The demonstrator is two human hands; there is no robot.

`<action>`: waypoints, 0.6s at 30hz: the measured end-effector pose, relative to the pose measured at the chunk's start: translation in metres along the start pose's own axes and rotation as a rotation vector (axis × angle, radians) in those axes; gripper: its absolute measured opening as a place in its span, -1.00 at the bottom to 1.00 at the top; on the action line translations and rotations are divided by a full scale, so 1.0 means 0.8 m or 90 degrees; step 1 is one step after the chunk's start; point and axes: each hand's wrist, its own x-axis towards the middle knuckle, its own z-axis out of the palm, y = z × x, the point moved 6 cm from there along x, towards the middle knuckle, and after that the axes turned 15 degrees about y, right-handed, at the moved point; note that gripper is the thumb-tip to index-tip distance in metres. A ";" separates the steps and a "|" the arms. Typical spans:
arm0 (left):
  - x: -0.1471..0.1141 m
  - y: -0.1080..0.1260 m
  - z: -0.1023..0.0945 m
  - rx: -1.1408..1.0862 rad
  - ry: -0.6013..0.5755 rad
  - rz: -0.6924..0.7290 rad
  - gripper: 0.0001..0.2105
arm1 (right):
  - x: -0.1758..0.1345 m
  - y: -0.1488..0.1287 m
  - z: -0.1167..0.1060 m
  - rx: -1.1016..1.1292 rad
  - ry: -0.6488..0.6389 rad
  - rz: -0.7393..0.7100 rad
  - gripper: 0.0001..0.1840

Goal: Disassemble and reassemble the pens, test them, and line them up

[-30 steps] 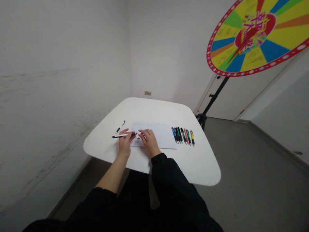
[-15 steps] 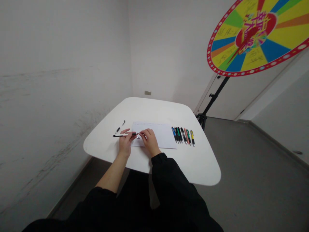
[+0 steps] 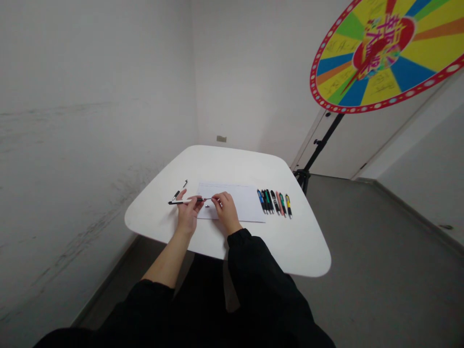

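Observation:
My left hand (image 3: 187, 215) is closed around a white and black pen (image 3: 184, 201), which lies level with its black clicker end to the left. A thin dark refill (image 3: 208, 198) shows between the pen's front end and my right hand (image 3: 226, 209), whose thumb and forefinger pinch its tip. Below this gap a small silvery pen tip (image 3: 207, 206) rests on the white paper (image 3: 244, 203). Left of my hands, a short black pen part (image 3: 176, 195) and a smaller dark piece (image 3: 185, 183) lie on the table.
Several pens (image 3: 271, 202) in different colours lie side by side right of the paper on the white table (image 3: 232, 164). A wall (image 3: 90, 145) runs close on the left. A colourful prize wheel (image 3: 384, 53) on a black stand (image 3: 322, 140) stands behind to the right.
My right hand has drawn slightly to the right of the pen, and more of the thin refill now shows between my hands. The pen stays in my left hand.

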 end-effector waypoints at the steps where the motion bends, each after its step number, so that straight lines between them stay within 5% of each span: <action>1: -0.001 0.000 0.001 0.000 -0.002 -0.005 -0.26 | 0.000 0.000 0.000 0.000 0.001 0.001 -0.83; 18: 0.000 0.006 -0.002 -0.034 0.047 0.019 -0.27 | 0.003 0.014 -0.011 0.000 0.051 0.044 -0.82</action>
